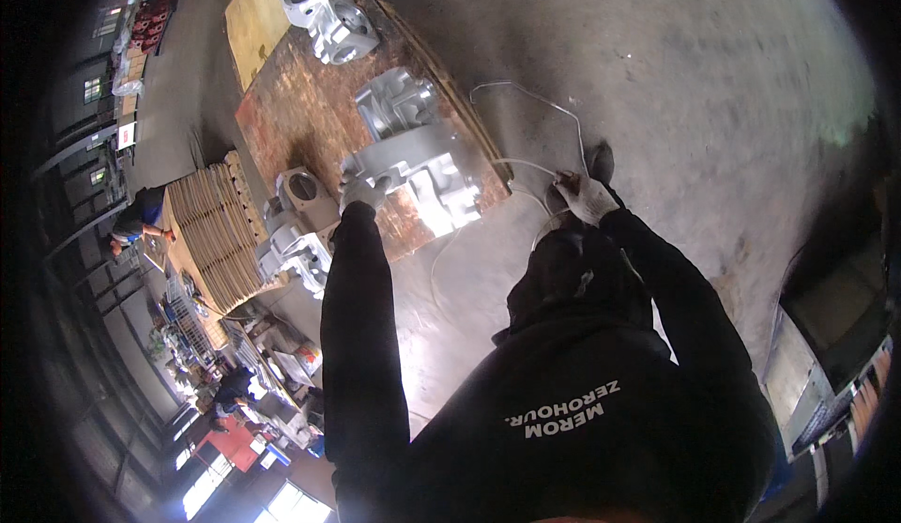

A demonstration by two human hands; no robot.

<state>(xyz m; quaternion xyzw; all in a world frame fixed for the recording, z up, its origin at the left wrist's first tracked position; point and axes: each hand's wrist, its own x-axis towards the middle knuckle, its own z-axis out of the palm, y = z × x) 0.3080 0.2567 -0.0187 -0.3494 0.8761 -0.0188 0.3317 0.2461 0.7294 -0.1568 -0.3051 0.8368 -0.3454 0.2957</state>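
- Left hand (361,191), gloved in white, resting flat and open on the edge of a large grey metal casting (418,161).
- Casting sitting on a rusty brown pallet board (300,119), low on the concrete floor (657,82).
- Right hand (587,198), also in a white glove, closed around a thin pale hose (540,100), just beside a dark shoe (601,161).
- Hose looping away over the floor, then curving back toward the casting's near side.
- Second casting (327,11) farther up the same board, well apart from both hands.
- Smaller castings (296,232) beside a stack of wooden slats (218,232), left of the sleeve.
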